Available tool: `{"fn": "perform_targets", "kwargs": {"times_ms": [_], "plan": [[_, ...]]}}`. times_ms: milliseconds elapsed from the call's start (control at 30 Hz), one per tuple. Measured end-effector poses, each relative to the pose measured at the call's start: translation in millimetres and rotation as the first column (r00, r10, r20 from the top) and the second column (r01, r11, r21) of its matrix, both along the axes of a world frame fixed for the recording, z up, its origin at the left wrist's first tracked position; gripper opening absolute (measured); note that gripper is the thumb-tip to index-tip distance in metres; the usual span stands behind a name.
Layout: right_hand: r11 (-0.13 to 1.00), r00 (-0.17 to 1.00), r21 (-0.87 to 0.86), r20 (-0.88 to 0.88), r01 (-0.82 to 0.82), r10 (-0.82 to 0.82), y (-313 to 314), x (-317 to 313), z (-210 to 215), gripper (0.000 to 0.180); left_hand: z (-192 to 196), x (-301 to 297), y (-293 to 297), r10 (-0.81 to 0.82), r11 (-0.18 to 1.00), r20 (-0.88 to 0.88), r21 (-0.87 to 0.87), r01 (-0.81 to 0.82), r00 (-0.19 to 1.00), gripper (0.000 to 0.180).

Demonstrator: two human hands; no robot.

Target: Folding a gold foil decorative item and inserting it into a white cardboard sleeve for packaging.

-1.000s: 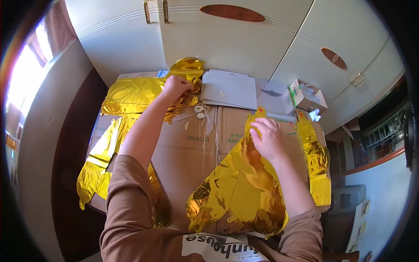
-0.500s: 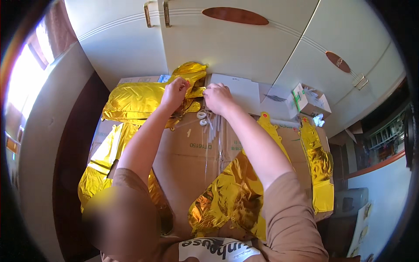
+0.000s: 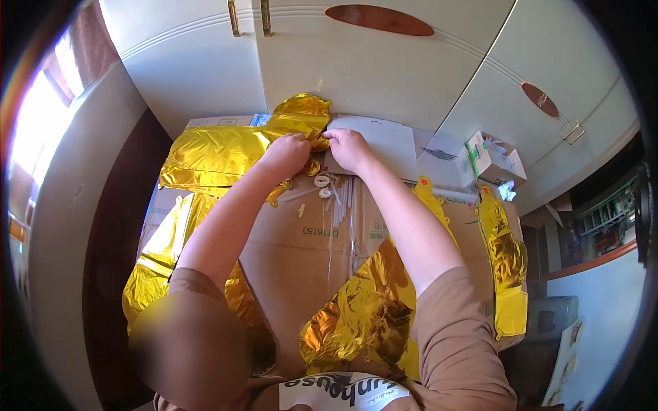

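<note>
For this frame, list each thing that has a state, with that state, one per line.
Left hand: closed, pinching the gold foil balloon.
Right hand: closed, pinching the same spot.
Gold foil balloon: partly puffed, lying on the cardboard box.
Flat foil balloon: deflated, crinkled, near the person's lap.
Cardboard box: closed, taped.
Small white carton: open at the top.
Cabinet doors: shut.
</note>
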State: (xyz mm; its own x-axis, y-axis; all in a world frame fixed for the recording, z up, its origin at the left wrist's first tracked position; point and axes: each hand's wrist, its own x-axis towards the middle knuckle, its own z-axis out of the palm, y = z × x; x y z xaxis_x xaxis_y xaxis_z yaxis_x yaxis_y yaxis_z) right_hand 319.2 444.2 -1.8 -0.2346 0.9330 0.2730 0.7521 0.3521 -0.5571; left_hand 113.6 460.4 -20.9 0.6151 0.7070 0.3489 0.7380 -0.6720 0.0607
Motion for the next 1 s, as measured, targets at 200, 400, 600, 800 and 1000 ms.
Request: {"fn": "perform_targets", "kwargs": {"times_ms": [200, 400, 600, 800, 1000], "plan": [[0.993, 0.973, 0.118, 0.228, 0.005, -0.032, -15, -7, 8, 0.037, 24, -1, -12, 0.338, 0.919, 0.425, -0.342, -0.197, 0.84, 0.026], [0.967, 0.989, 0.25, 0.149, -0.055, 0.018, -14, -30, 3, 0.048, 26, -15, -2, 0.589, 0.729, 0.538, -0.675, -0.11, 0.603, 0.025], [0.994, 0.94, 0.108, 0.342, -0.033, -0.006, -6, -48, -8, 0.046, 22, -32, 12, 0.581, 0.758, 0.668, -0.652, -0.009, 0.466, 0.021], [1.0, 0.89, -0.009, 0.455, -0.003, 0.007, -2, -58, 13, 0.034, 90, -89, 18, 0.507, 0.861, 0.814, -0.488, -0.141, 0.283, 0.034], [0.989, 0.9, -0.146, 0.435, 0.034, 0.034, 5, -48, 21, 0.048, 213, -261, 13, 0.423, 0.734, 0.78, 0.003, -0.679, 0.461, 0.039]]}}
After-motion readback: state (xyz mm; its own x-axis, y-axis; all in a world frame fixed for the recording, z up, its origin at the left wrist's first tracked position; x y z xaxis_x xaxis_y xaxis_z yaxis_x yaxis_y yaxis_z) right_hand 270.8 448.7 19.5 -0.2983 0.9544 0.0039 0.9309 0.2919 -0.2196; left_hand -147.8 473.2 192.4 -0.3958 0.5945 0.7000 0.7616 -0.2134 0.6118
